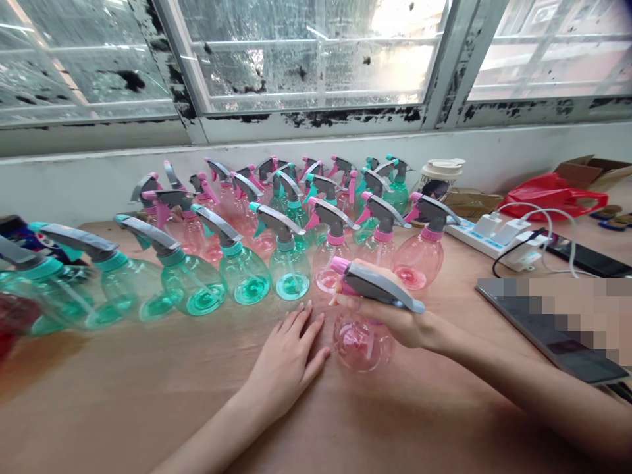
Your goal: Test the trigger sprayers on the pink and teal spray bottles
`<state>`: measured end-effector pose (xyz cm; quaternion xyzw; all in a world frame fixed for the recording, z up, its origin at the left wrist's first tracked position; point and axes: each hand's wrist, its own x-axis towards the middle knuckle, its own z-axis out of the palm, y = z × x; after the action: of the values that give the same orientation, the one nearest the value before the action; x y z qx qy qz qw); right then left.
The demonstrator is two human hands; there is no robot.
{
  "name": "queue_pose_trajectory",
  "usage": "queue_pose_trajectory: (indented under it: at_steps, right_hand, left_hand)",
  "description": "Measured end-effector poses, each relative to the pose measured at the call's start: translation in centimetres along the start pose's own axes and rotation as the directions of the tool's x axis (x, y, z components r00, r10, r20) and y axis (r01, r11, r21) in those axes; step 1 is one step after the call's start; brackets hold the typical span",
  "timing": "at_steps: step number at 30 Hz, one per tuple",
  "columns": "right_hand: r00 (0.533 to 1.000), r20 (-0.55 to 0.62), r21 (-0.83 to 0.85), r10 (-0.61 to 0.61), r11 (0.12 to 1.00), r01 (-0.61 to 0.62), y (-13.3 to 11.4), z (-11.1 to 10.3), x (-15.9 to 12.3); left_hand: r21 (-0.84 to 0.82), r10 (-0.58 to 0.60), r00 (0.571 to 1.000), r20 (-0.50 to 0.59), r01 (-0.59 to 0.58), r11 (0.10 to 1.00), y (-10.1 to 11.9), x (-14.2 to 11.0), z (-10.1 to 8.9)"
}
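Currently, from my remote seat: right hand (395, 319) closed round the neck of one pink spray bottle (363, 349), just under its grey-and-pink head. Bottle is nearest me, in front of the pink end of the row; its base touching the table (172, 401) or slightly lifted, I cannot tell. Left hand (289, 355) holds nothing: palm down on the wood, fingers loosely spread, thumb just beside the held bottle.

Containers: translucent, round-bellied. Dip tubes show inside several; whether any liquid sits in them I cannot make out.

Count, front row: five green bottles (244, 276), the leftmost cut by the frame edge, then three pink bottles (419, 253) to their right. All upright. Behind them, a mixed pink and green crowd, the back bottles (397, 196), overlapping too much for me to count surely.

Right side of the table: one lidded paper cup (437, 187), one red plastic bag (548, 196), a cardboard box (595, 170) behind it, one white power strip (471, 240) bearing two white chargers (513, 232). Left edge: one dark blue can (29, 237), partly hidden by sprayer heads.
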<state>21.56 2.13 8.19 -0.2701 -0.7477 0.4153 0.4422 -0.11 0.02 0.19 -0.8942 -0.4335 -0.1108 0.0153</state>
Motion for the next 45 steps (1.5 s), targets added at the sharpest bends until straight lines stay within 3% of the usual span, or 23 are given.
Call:
queue_pose_trajectory:
  at_steps: [17, 23, 45]
  right_hand:
    - [0.997, -0.065, -0.059, 0.031, 0.998, -0.035, -0.2, 0.4, -0.4]
    - [0.99, -0.139, -0.1, -0.034, 0.995, 0.02, 0.4, 0.8, -0.4]
    - [0.995, -0.097, -0.051, -0.002, 0.999, -0.003, 0.6, 0.6, -0.5]
  left_hand:
    - [-0.03, 0.0, 0.999, -0.041, -0.001, 1.0, -0.1, -0.1, 0.2]
    - [-0.005, 0.0, 1.0, -0.004, 0.0, 1.0, 0.0, 0.0, 0.0]
    - [-0.02, -0.01, 1.0, -0.002, 0.01, 1.0, 0.1, 0.1, -0.1]
